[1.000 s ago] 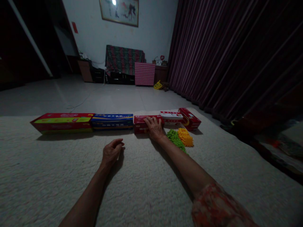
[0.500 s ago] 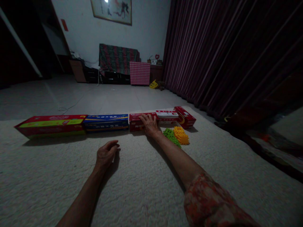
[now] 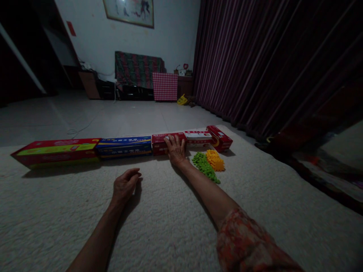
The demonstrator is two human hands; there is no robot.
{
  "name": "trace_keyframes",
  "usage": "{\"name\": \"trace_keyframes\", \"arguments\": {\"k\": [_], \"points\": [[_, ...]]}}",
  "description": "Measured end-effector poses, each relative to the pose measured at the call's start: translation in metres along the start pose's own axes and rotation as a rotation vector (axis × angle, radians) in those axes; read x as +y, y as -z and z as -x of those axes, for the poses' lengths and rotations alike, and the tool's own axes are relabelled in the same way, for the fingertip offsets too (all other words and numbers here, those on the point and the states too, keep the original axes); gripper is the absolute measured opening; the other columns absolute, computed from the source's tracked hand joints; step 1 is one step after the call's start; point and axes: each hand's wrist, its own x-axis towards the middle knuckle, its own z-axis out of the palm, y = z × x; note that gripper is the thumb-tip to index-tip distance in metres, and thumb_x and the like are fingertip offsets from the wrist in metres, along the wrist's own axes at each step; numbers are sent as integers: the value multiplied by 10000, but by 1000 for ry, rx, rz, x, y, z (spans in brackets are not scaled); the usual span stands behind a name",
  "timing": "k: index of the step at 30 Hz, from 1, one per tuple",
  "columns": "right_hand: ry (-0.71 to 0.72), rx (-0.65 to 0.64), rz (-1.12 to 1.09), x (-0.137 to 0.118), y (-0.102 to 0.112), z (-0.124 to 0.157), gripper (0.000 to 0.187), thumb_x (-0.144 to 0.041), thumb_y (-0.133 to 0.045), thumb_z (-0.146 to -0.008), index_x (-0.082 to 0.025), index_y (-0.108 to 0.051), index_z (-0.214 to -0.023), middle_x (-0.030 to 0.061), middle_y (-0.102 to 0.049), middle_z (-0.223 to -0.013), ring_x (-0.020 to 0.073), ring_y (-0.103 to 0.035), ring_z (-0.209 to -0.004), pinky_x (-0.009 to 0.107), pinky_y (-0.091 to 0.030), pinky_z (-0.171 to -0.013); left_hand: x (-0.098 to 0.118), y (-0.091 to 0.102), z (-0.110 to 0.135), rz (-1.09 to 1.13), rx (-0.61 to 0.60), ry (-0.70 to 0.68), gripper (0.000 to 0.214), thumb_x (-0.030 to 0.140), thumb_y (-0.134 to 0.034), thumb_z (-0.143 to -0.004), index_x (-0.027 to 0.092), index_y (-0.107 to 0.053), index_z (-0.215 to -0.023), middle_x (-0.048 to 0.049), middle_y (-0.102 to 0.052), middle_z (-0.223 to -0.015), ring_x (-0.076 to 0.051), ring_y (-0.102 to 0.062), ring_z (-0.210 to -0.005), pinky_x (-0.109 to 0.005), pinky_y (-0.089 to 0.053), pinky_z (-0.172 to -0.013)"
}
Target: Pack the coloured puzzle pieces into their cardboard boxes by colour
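A row of flat boxes lies along the far edge of a pale fleecy blanket (image 3: 170, 226). My right hand (image 3: 176, 150) rests flat on a small red box (image 3: 160, 142) in the middle of the row, fingers spread. Left of it lie a blue box (image 3: 124, 146) and a long red and green box (image 3: 55, 151). To the right are a white and red box (image 3: 197, 136) and another red box (image 3: 219, 138). My left hand (image 3: 124, 186) lies on the blanket nearer to me, fingers loosely curled, holding nothing. A green bumpy piece (image 3: 204, 167) and an orange one (image 3: 214, 160) sit beside my right wrist.
Beyond the blanket is a grey tiled floor (image 3: 119, 117) with a white cable. A covered sofa (image 3: 137, 73), a red checked panel (image 3: 165, 87) and low cabinets stand at the far wall. Dark striped curtains (image 3: 269, 68) run along the right side.
The view has drifted a little to the right. My right hand has stayed on the small red box, and my left hand has kept its place on the blanket.
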Motion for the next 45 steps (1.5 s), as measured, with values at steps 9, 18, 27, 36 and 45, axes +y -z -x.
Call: {"name": "trace_keyframes", "arguments": {"k": [9,18,27,36,45], "points": [[-21,-40,-11,-2,0,-5,685,-93,-515,-916,-246,-389,-1571,77,-352,-1669,360,-245,-1529,667,-174,-1215,0,0,0,-23,9,-18,403,372,-700,-644,178,-778,-989,-96,-791,-896,-266,-745,-861,-394,-564,-835],[-39,-7,-53,-4,-6,-7,649,-134,-526,-919,-269,-420,-1545,91,-385,-1648,354,-272,-1515,672,-156,-1211,6,-1,5,61,-7,25,403,341,-721,-625,173,-768,-988,-84,-788,-871,-234,-749,-764,-349,-579,-748],[11,-49,-84,0,6,-2,720,-131,-570,-872,-250,-395,-1560,87,-345,-1668,347,-255,-1518,643,-175,-1210,1,0,1,13,3,-22,384,346,-722,-633,169,-780,-969,-93,-788,-884,-247,-750,-816,-361,-582,-786],[65,-68,-180,16,28,-6,698,-195,-580,-847,-194,-427,-1528,122,-403,-1629,319,-338,-1466,609,-257,-1176,5,0,2,-9,16,-7,420,372,-720,-612,161,-778,-971,-91,-779,-874,-232,-738,-791,-342,-568,-765],[-149,171,-97,101,70,1,574,-135,-484,-828,-122,-547,-1398,183,-559,-1465,325,-460,-1338,501,-305,-1125,17,-3,10,77,30,37,399,358,-727,-568,160,-765,-912,-69,-768,-795,-224,-738,-705,-325,-571,-691]]}}
